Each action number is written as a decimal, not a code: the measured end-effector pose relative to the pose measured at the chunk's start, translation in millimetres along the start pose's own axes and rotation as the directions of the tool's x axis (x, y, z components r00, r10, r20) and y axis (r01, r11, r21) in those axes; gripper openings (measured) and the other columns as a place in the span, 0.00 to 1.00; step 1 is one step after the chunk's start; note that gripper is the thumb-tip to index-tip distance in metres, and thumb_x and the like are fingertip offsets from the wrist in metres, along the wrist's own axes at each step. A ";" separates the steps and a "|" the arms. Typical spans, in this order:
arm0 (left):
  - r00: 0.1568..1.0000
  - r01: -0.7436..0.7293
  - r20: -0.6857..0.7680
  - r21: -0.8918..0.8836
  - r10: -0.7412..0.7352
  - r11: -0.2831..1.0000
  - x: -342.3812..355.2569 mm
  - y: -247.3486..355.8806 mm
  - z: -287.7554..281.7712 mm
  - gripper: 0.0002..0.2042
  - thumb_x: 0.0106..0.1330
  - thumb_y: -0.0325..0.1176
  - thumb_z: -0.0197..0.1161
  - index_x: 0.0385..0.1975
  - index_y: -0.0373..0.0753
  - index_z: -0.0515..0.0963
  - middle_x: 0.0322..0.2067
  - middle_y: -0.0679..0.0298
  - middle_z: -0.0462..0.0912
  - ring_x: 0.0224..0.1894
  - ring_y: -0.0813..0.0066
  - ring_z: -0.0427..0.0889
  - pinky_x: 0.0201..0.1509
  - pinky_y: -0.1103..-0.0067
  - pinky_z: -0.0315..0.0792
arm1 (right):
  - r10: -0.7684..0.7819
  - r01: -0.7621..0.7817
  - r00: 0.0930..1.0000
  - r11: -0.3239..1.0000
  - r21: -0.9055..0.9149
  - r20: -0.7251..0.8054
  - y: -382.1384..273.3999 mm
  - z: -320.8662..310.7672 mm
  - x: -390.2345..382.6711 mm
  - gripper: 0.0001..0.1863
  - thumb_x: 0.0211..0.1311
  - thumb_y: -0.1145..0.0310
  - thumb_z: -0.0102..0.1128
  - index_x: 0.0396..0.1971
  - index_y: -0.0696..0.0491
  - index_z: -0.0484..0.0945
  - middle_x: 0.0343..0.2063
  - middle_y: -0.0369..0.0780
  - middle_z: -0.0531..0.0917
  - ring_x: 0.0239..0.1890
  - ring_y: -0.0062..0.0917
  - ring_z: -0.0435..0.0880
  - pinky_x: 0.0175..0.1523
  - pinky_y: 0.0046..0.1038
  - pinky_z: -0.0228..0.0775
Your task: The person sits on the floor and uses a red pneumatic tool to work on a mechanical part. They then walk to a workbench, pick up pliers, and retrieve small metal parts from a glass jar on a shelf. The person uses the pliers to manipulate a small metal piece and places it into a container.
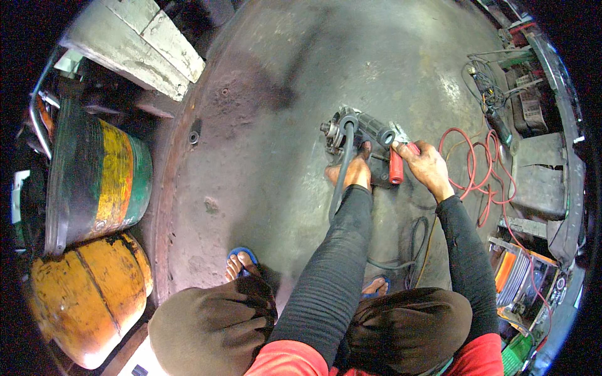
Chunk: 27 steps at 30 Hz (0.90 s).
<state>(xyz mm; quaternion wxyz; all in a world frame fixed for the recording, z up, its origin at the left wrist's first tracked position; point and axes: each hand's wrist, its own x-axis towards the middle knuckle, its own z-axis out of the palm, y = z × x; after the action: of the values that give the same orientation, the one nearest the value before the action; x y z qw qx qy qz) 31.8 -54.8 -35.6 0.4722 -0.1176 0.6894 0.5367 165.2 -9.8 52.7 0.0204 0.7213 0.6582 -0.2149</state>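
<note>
A dark mechanical part (381,168) with a metal stub and black round pipe ends is in front of me, just above or on the floor; I cannot tell which. My left hand (352,171) is closed round its near side, fingers partly hidden. A thick black hose (342,169) arches over the part and drops past my left wrist. In my right hand (430,168) are red-handled pliers (396,167), gripped by the handles. Their metal jaws (399,132) lie close to a pipe end of the part; whether they touch it is unclear.
A red hose (461,186) coils on the grey floor (263,156) to the right. Beyond it sit a cabled tool (498,125) and a box of tools (517,282). A striped drum (116,178) and an orange rounded tank (91,294) line the left. Concrete blocks (141,47) stand far left.
</note>
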 end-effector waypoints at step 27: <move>0.998 0.052 -0.042 0.136 -0.047 0.989 -14.4 8.1 -5.0 0.22 0.49 0.37 0.86 0.36 0.26 0.83 0.34 0.54 0.87 0.31 0.65 0.82 0.39 0.67 0.78 | -0.224 0.255 0.963 0.935 -0.245 0.148 8.1 5.2 8.8 0.33 0.63 0.28 0.53 0.52 0.40 0.83 0.44 0.56 0.84 0.48 0.53 0.85 0.52 0.46 0.78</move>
<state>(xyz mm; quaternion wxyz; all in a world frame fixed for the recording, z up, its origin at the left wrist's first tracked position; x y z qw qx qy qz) 31.4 -60.9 -19.3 0.4790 -0.1122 0.7305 0.4736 171.9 -4.2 42.9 0.1278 0.6126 0.7615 -0.1690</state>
